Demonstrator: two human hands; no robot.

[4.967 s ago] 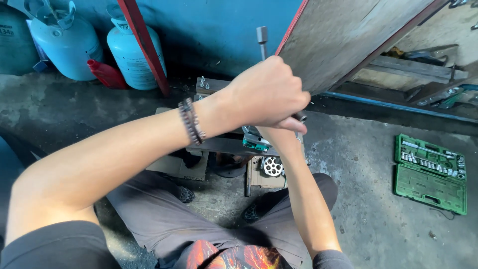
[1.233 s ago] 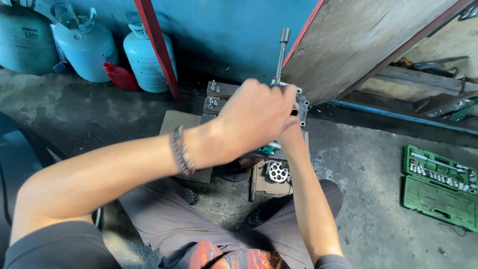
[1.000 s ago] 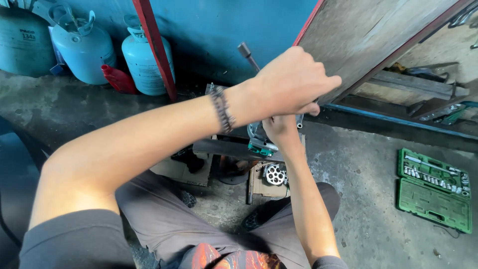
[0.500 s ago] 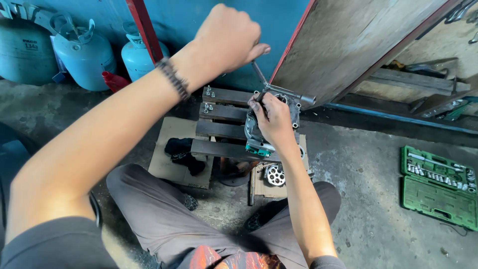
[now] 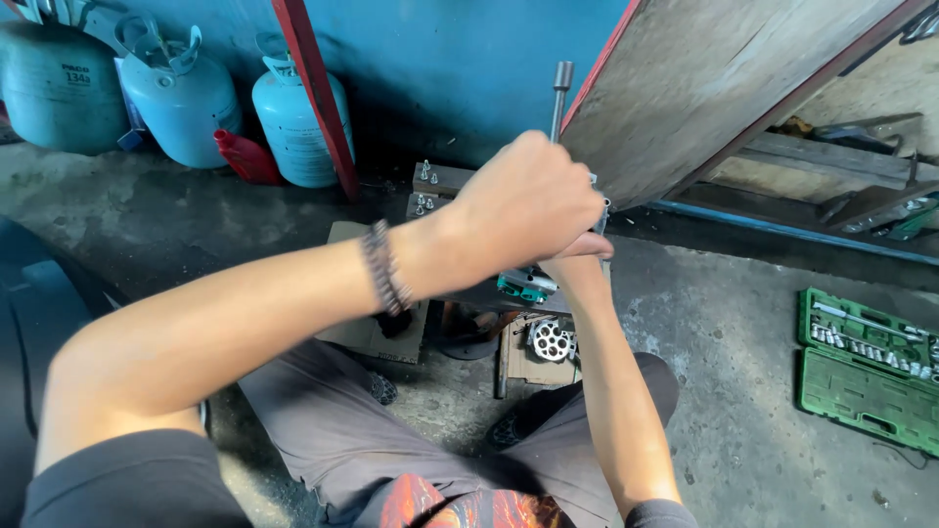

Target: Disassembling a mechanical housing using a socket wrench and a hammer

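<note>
A: What could go wrong here, in your opinion?

B: The left hand (image 5: 528, 200) is closed in a fist around the metal bar handle (image 5: 560, 93), which sticks up above the knuckles. If the socket below is not seated well, I think the bar can slip off, and then the knuckles may hit the wooden board (image 5: 724, 88) just beside it.

A: And the right hand (image 5: 579, 249)?

B: It is mostly hidden under the left one. It seems to press on the metal part (image 5: 523, 284) with the green piece, but I cannot tell if its fingers are closed or only resting. If the part is not held firmly, it could turn together with the bar.

A: Where does the part stand?

B: On a low dark block between the person's knees, over cardboard (image 5: 377, 332), on the floor. A small round piece with holes (image 5: 550, 339) lies near; a sudden jerk might knock it away.

A: How is the room?

B: The concrete floor (image 5: 724, 323) is rough and stained. Behind there is a blue wall (image 5: 460, 59), three light blue gas cylinders (image 5: 293, 117) and a red post (image 5: 313, 93). At the right lies an open green socket set case (image 5: 866, 367), well apart from the hands.
</note>
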